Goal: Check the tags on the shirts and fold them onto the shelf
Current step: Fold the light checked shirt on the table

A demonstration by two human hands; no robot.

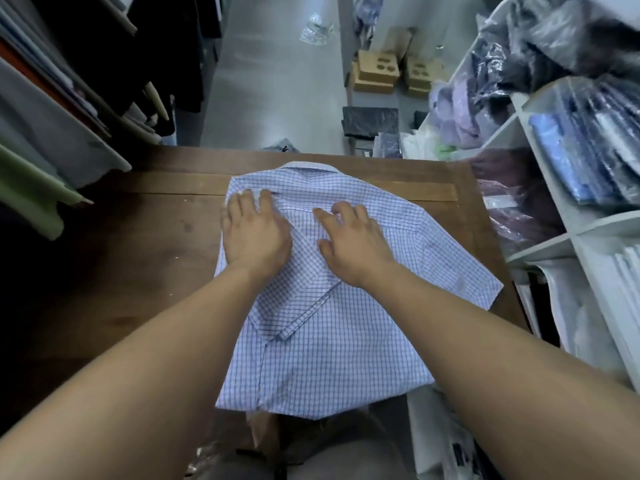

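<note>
Forearms reach over one checked shirt, collar away, on wooden table. My left hand and right hand press it flat, gripping nothing. Soft, light (creases easily); pinch at shoulders.

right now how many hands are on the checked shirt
2. The left hand lies flat on the checked shirt near its left edge, below the collar; the right hand rests beside it, nearer the middle. Neither is hidden.
</note>
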